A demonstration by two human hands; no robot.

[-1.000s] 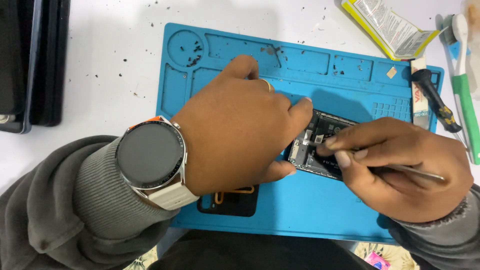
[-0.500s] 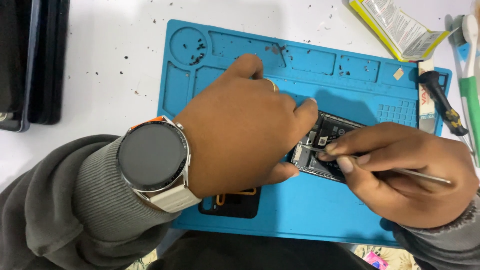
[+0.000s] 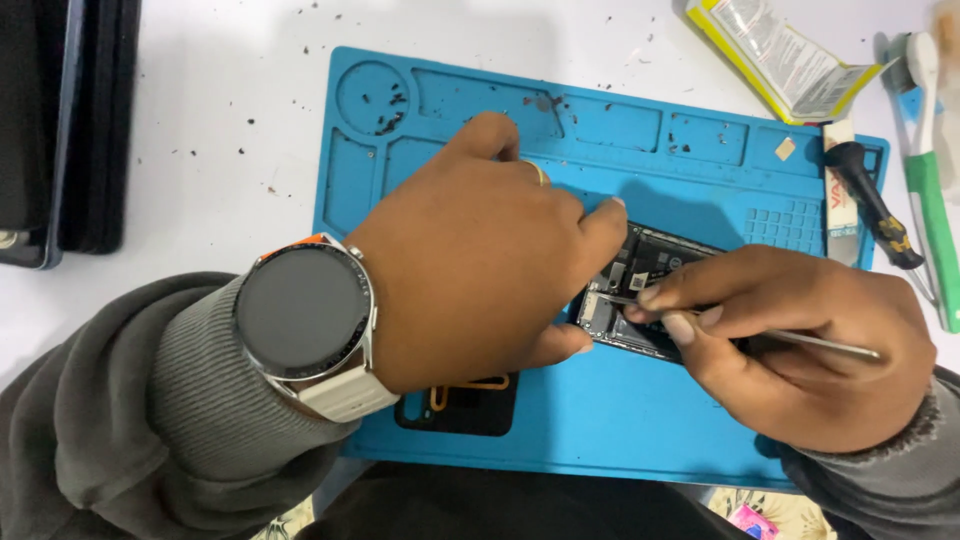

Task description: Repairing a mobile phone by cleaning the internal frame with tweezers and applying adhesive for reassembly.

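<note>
We work at a white table (image 3: 230,130) speckled with small dark crumbs, and most of our space is taken by a blue mat (image 3: 700,170) with shallow moulded compartments along its far edge, some of them holding the same dark specks. An opened phone (image 3: 655,262) lies on the mat, a little right of its middle, its dark insides facing up. Our left hand (image 3: 480,265) is curled over the phone's left end, gripping it between fingers and thumb; a round dark watch (image 3: 303,312) sits on that wrist above a grey sleeve. Our right hand (image 3: 800,345) is closed around thin metal tweezers (image 3: 820,343), whose tips touch the phone's insides just beside our left fingertips. A small black part with an orange strip (image 3: 465,400) lies on the mat's near edge. On the table to the right rest a yellow-edged packet (image 3: 775,60), a black-handled tool (image 3: 875,205) and a green-and-white toothbrush (image 3: 935,200). Dark flat devices (image 3: 60,120) lie stacked at the far left.
</note>
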